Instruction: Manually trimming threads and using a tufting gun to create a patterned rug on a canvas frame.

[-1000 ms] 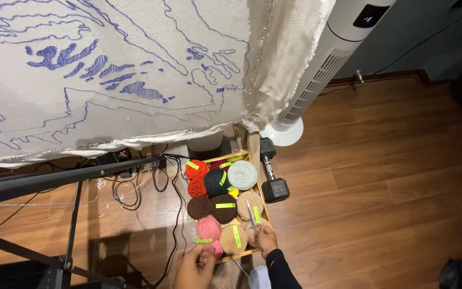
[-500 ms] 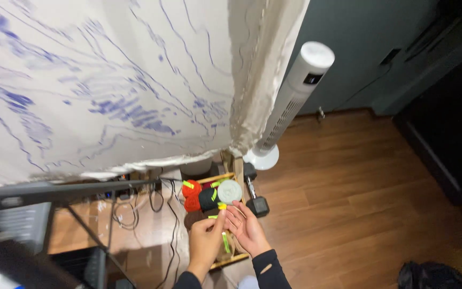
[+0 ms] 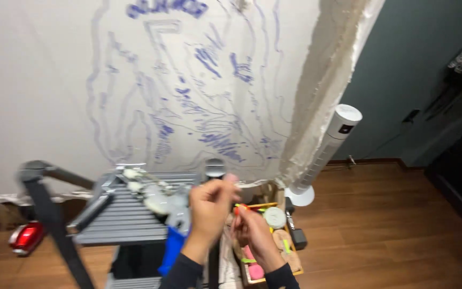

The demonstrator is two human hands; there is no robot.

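Note:
My left hand [image 3: 211, 207] is raised in front of me, blurred, its fingers curled shut with thumb against forefinger; nothing shows in it. Just right of it and lower, my right hand [image 3: 253, 234] pinches a small orange and green piece [image 3: 240, 207] at its fingertips. Under both hands a wooden box [image 3: 274, 274] on the floor holds several yarn balls with green bands, among them a pale round one [image 3: 274, 217] and a pink one [image 3: 254, 269]. A large white cloth with blue line drawing [image 3: 188, 96] hangs stretched in front of me.
A grey ribbed step platform [image 3: 124, 219] with a tool lying on it stands left of my hands, with a dark strap [image 3: 54, 225] beside it. Also around: a white tower fan [image 3: 324, 152], a black dumbbell [image 3: 297, 236], a red object [image 3: 25, 238], wooden floor [image 3: 391, 230], a teal wall.
My view has swung up from the floor toward the cloth. Both hands have risen from the yarn box, the left one highest, and they have drawn slightly apart.

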